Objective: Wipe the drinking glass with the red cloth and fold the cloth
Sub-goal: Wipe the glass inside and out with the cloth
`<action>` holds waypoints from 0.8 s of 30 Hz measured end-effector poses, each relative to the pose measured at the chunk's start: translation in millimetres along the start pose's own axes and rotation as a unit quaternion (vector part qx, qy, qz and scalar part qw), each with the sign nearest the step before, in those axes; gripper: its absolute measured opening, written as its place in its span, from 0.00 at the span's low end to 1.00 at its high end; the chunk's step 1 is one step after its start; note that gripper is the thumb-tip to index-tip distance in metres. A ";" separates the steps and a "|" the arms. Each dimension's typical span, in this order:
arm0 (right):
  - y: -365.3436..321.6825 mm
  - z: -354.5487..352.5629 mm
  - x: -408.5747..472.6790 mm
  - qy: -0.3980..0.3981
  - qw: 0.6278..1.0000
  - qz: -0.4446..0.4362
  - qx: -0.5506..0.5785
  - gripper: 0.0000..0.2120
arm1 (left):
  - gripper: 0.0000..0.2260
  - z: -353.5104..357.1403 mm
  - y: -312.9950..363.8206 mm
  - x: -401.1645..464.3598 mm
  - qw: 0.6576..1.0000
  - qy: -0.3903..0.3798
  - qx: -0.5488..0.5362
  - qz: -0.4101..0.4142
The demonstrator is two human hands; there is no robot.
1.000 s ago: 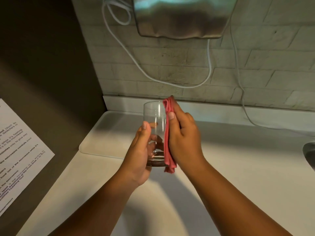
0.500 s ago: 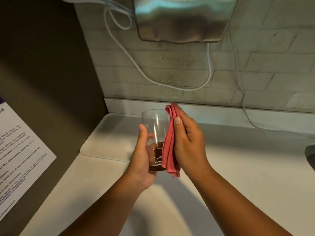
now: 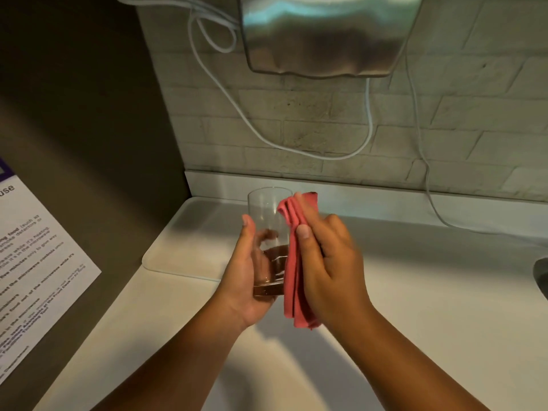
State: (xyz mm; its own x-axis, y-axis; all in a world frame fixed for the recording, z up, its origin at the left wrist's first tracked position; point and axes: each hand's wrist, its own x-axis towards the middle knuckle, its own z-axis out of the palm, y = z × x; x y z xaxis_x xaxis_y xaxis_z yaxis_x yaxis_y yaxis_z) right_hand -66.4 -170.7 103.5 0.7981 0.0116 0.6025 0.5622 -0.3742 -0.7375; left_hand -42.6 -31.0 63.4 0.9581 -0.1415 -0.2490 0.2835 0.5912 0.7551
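Note:
A clear drinking glass (image 3: 268, 215) is held upright above the white counter. My left hand (image 3: 246, 280) grips its lower part and base from the left, fingers showing through the glass. A folded red cloth (image 3: 293, 280) lies pressed against the glass's right side, running from the rim down past the base. My right hand (image 3: 329, 268) holds that cloth flat against the glass, thumb on the near side.
A white tray (image 3: 184, 247) lies on the white counter (image 3: 430, 292) behind the hands. A steel dispenser (image 3: 326, 37) and white cables (image 3: 296, 143) hang on the brick wall. A printed notice (image 3: 35, 262) is on the dark panel at left. A sink edge (image 3: 541, 274) shows at far right.
The right hand has slid the red cloth along the glass's right side, and more cloth now hangs below the base. The left hand keeps its hold.

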 end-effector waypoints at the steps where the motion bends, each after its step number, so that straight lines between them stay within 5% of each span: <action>1: -2.1 1.6 -4.5 -0.018 0.999 -0.025 -0.037 0.20 | 0.41 0.6 -0.3 0.0 1.000 0.002 0.009 0.000; 6: -12.9 5.1 -20.0 -0.089 0.964 -0.064 -0.244 0.22 | 0.35 2.3 -2.2 -3.6 0.999 -0.020 0.036 -0.008; 19: -13.2 7.5 19.8 0.003 0.984 0.026 -0.178 0.22 | 0.38 10.5 -5.2 -10.7 0.996 0.020 0.086 0.031; 24: -9.5 8.9 -4.0 -0.028 0.986 0.031 -0.163 0.21 | 0.36 10.4 5.1 -7.4 0.997 0.023 0.064 0.041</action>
State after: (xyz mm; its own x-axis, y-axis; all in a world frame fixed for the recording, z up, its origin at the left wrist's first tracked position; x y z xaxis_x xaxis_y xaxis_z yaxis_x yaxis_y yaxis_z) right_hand -72.9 -158.9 105.3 0.8448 0.0262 0.5344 0.4190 -0.6536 -0.6303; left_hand -47.8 -35.1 75.3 0.9762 -0.0594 -0.2085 0.2103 0.4931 0.8442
